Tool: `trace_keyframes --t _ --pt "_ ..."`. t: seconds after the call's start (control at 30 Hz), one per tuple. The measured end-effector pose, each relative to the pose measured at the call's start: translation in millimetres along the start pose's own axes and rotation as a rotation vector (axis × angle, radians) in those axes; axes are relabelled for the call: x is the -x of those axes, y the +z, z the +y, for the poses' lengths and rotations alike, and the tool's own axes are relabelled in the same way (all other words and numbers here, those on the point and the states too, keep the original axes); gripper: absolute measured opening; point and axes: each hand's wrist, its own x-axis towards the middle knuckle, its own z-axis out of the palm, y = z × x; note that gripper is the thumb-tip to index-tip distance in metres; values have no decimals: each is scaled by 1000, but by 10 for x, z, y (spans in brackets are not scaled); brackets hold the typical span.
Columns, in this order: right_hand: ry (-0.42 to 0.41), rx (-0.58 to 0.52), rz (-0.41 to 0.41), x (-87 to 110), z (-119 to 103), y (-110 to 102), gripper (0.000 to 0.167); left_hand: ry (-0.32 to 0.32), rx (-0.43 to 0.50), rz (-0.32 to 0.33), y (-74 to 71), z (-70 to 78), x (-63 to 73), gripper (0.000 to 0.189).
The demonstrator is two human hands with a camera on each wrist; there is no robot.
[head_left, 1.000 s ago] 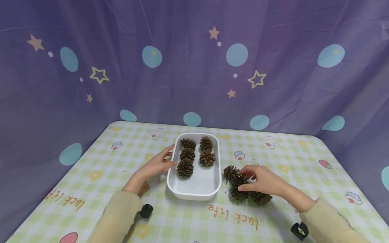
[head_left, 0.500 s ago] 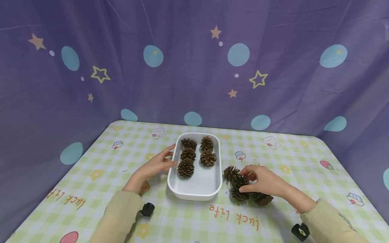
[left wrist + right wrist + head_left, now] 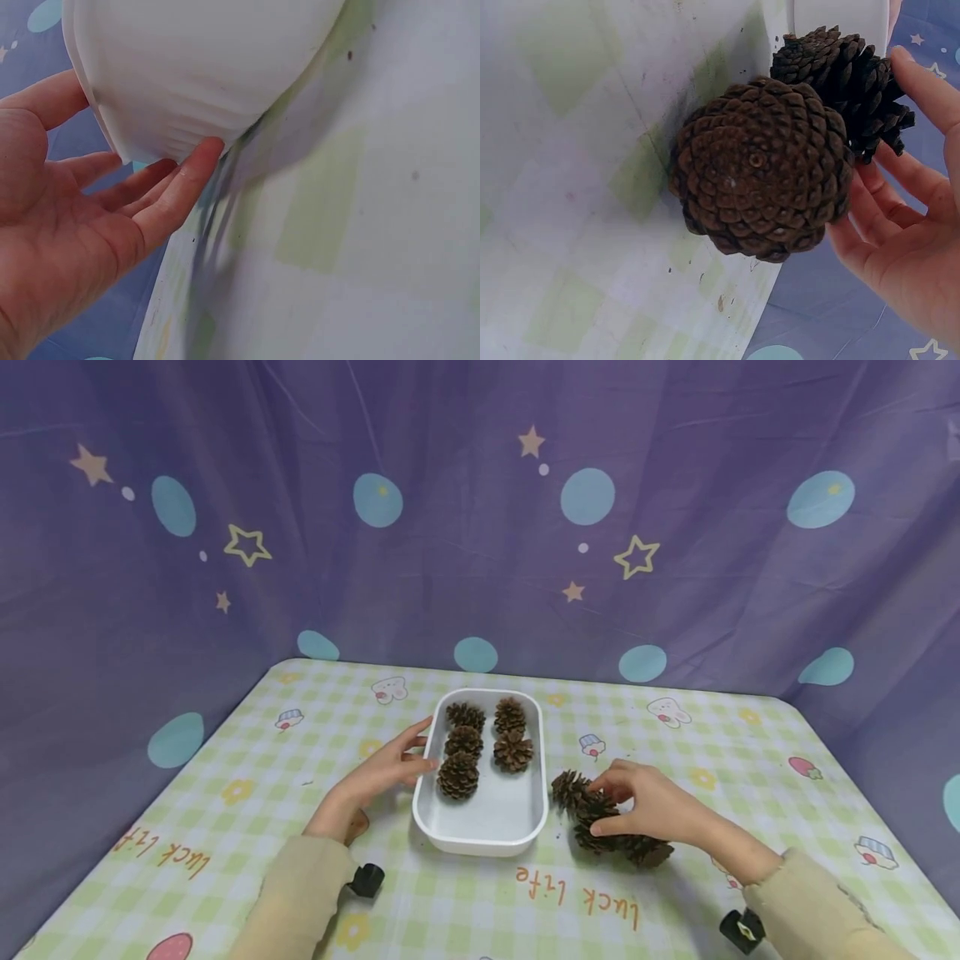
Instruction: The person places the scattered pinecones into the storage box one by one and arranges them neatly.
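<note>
A white rectangular tray (image 3: 491,822) holds several brown pine cones, among them one at the left wall (image 3: 457,777). Beside its left wall is my left hand (image 3: 378,772), fingers spread and lightly touching the outer side, the thumb by the rim. To the tray's right, my right hand (image 3: 652,806) pinches a pine cone (image 3: 596,822) between thumb and fingers. Another pine cone (image 3: 570,791) lies close on its left. A third pine cone (image 3: 648,852) sits partly under the hand; in the right wrist view this broad pine cone (image 3: 757,169) covers part of the pinched one.
A green-and-white checked cloth (image 3: 300,743) with printed drawings covers the table. Behind it hangs a purple curtain (image 3: 450,577) with stars and blue ovals. Tiny dark crumbs are scattered on the cloth near the pine cones.
The pine cone between my right thumb and fingers has shifted slightly to the right, and that hand has risen a little. My left hand and the tray stay in place.
</note>
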Motion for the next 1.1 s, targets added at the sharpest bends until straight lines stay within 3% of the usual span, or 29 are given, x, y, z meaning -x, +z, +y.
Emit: trace_keyframes --t 0.67,1.1 --pt "-157 45 181 -191 -164 -110 45 26 51 22 10 -4 47 72" --pt "-139 20 251 -378 -256 -160 45 30 46 12 28 -33 34 72"
